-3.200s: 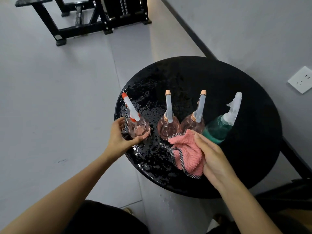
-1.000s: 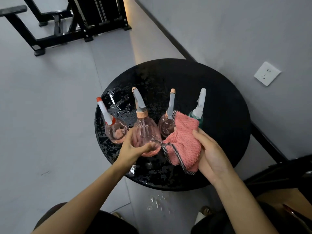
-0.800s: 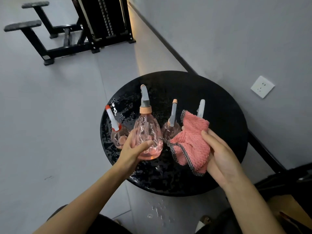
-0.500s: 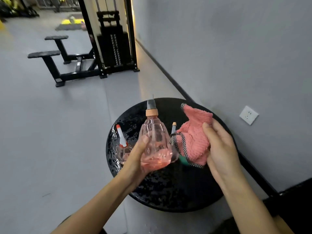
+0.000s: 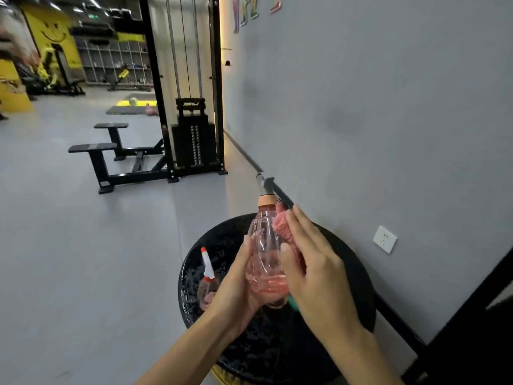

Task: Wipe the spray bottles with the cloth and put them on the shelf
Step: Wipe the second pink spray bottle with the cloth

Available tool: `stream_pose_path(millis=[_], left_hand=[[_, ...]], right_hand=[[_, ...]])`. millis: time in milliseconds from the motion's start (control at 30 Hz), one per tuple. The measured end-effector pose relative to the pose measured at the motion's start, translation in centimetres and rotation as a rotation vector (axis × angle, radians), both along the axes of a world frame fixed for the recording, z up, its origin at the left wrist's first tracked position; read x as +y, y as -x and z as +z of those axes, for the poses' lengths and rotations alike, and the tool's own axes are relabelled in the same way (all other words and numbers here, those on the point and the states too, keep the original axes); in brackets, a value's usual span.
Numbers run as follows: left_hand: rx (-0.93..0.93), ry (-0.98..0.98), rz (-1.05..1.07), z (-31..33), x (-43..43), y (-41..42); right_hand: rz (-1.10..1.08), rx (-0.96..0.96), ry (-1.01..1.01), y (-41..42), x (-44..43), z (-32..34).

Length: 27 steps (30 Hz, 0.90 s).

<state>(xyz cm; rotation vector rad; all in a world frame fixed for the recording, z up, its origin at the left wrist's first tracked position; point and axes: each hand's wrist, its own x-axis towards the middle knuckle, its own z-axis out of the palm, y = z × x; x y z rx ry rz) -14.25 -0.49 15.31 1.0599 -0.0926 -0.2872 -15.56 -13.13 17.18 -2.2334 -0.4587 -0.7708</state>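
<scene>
My left hand (image 5: pixel 236 284) is wrapped round the base of the pink spray bottle (image 5: pixel 265 254), held upright above the black round table (image 5: pixel 352 276). My right hand (image 5: pixel 311 262) presses the pink cloth (image 5: pixel 281 225) flat against the bottle's side, fingers together. A second bottle, red-tipped (image 5: pixel 206 276), stands on the table, left of the held bottle.

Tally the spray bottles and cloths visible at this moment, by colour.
Pink spray bottles: 2, one held, one with a red-tipped nozzle on the table
Green bottle: 1, only a sliver showing
Pink cloth: 1
Total: 4
</scene>
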Motion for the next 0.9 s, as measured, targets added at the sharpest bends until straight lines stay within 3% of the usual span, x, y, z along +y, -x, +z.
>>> stream_pose_path(millis=[200, 367, 667, 900], left_hand=[[-0.018, 0.068, -0.027, 0.9, 0.0, 1.5], [-0.023, 0.082, -0.073, 1.7, -0.5, 2.7], [-0.074, 0.053, -0.083, 2.1, 0.0, 3.1], [-0.079, 0.110, -0.114, 1.4, -0.8, 3.4]], right_hand=[[-0.017, -0.127, 0.252, 2.4, -0.3, 1.6], [-0.205, -0.222, 0.382, 2.6, 0.1, 2.3], [-0.043, -0.182, 0.395, 3.2, 0.7, 1.7], [-0.156, -0.105, 0.331, 3.3, 1.4, 1.6]])
